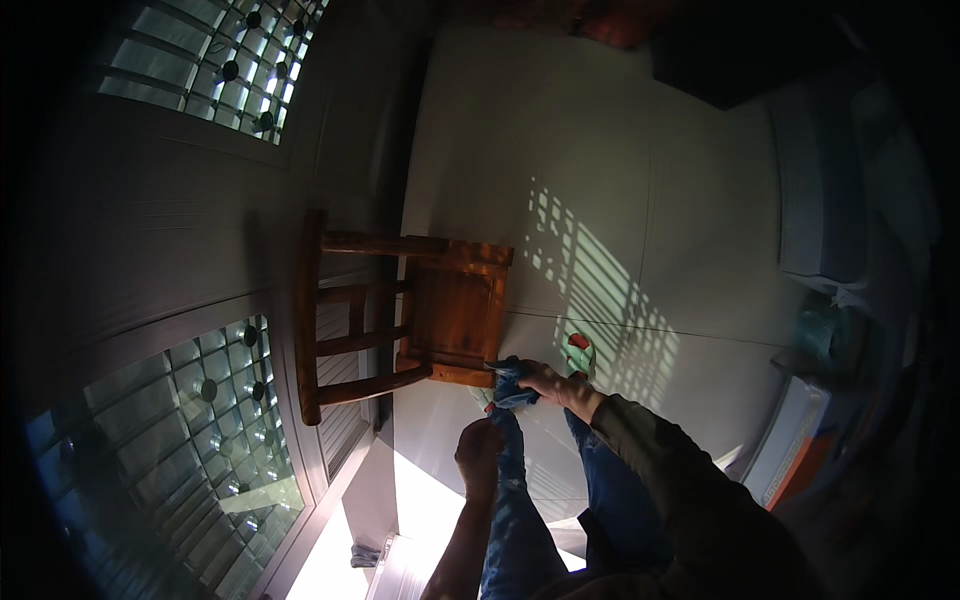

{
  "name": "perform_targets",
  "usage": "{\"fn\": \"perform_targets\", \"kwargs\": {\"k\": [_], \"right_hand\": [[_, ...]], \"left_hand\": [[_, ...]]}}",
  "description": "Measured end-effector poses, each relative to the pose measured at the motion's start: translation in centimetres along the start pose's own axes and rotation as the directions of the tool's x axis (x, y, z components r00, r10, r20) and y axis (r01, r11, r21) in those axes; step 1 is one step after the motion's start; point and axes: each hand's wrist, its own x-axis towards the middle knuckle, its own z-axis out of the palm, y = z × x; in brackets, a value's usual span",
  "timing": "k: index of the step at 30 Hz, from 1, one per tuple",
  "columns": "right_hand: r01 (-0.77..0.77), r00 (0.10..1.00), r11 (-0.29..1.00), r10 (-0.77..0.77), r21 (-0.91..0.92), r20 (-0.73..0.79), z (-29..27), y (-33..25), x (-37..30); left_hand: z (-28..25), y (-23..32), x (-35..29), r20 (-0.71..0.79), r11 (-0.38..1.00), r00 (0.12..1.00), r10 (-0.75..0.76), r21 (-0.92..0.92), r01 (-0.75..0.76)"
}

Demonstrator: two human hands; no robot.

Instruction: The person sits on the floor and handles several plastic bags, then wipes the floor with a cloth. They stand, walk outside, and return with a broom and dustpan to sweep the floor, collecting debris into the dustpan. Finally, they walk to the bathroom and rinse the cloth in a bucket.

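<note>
My right hand (545,382) is closed around a crumpled blue cloth (514,390), which lies against the near right corner of a wooden chair (455,310). Reddish brown and glossy, the chair has its slatted back toward the left and its seat toward the right. Beside my left knee, my left hand (478,445) is curled into a loose fist. Its back faces up, so anything inside the fingers is hidden. Both forearms reach over my blue trousers.
Left of the chair stand grey door panels (180,190) with latticed glass (225,420). A green and red slipper (579,350) shows on my foot on the pale tiled floor (580,130). At right are an orange and white box (795,445) and a greenish plastic bag (822,332).
</note>
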Motion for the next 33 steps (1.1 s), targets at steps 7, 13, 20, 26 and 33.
{"fn": "perform_targets", "kwargs": {"k": [7,13,20,26,33], "right_hand": [[0.028,0.989,0.675,0.087,0.737,-0.117,-6.4,-1.4,-13.2],[0.151,0.985,0.585,-0.160,0.797,-0.068,-8.2,-6.0,-24.0],[0.311,0.840,0.277,-0.528,0.909,-0.127,-9.3,-3.2,-40.3],[0.352,0.728,-0.094,-0.598,0.931,-0.336,-5.2,8.0,-45.1],[0.709,0.442,-0.357,-0.447,0.608,-0.778,1.2,16.8,-53.2]], "left_hand": [[6.0,8.4,-6.4,0.184,0.982,0.968,0.172,0.047,-0.183],[10.5,14.3,-12.6,0.409,0.958,0.868,0.282,-0.173,-0.229],[16.1,14.8,-17.3,0.736,0.920,0.642,0.216,0.067,-0.387],[15.4,13.0,-19.6,0.896,0.610,0.404,0.186,0.217,-0.762],[16.7,9.0,-28.3,0.900,0.813,0.403,-0.165,0.356,-0.460]]}}
